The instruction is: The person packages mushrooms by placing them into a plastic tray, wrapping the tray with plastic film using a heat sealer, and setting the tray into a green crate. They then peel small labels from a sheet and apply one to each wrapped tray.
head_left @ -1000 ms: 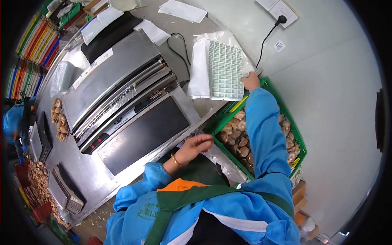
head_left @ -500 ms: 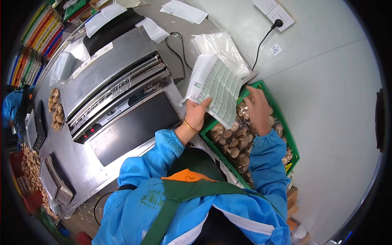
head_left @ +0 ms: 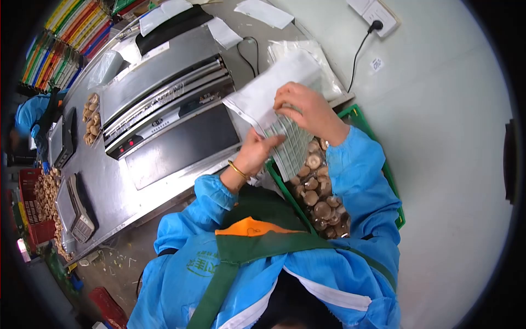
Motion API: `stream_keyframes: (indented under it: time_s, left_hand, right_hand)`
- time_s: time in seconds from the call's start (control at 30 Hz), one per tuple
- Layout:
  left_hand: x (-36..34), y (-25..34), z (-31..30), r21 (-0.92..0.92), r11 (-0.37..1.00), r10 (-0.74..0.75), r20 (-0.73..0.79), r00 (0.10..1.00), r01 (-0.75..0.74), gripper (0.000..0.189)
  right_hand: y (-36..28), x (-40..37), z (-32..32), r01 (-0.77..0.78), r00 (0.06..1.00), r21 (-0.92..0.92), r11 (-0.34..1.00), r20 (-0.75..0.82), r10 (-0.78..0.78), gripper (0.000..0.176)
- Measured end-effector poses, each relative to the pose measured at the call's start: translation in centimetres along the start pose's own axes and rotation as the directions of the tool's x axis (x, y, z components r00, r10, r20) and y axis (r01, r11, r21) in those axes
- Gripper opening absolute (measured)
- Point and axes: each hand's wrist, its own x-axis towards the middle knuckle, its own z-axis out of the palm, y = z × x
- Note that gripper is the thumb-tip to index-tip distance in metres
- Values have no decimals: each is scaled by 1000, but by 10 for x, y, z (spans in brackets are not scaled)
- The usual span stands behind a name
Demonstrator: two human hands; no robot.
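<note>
A sheet of small green-printed labels (head_left: 289,143) on white backing paper is held up in front of me over the green crate. My left hand (head_left: 258,151), with a gold bangle at the wrist, grips the sheet's lower edge. My right hand (head_left: 307,109) pinches the sheet from above, fingers curled over its top. Below the sheet, a green plastic crate (head_left: 359,117) holds many brown mushrooms (head_left: 318,197).
A steel vacuum sealer (head_left: 164,115) stands on the metal table to the left. Clear bags (head_left: 309,60) lie behind the sheet. Scales (head_left: 74,208) and a tray of mushrooms (head_left: 90,118) sit at the left. A wall socket with a black plug (head_left: 378,23) is above.
The label sheet left the table and came toward me over the crate. My left hand rose and took its edge; my right hand shifted from the crate side onto the sheet's top.
</note>
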Motion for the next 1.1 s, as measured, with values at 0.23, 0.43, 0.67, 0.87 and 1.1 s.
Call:
stream_keyframes:
  time_s: [0.23, 0.43, 0.67, 0.87, 1.1]
  left_hand:
    - [-15, 22, -26, 57, 981, 194, -198, 961, -186, 31]
    - [-35, 21, -48, 85, 990, 138, -320, 937, -117, 34]
    - [-48, 34, -38, 56, 996, 78, -198, 977, -69, 31]
    - [-73, 71, -41, -25, 999, 43, -109, 993, -46, 37]
    - [-84, 79, -39, 279, 941, 244, -160, 956, -194, 74]
  right_hand:
    - [24, -91, -4, -348, 854, 571, 743, -135, 503, 7]
    - [71, -200, 57, -725, 612, 383, 573, -22, 790, 16]
    - [82, -202, 106, -847, 461, 72, 526, -392, 796, 20]
    - [47, -151, 39, -221, 553, 904, 366, -193, 810, 38]
    - [12, -116, 15, -230, 766, 768, 598, -236, 598, 54]
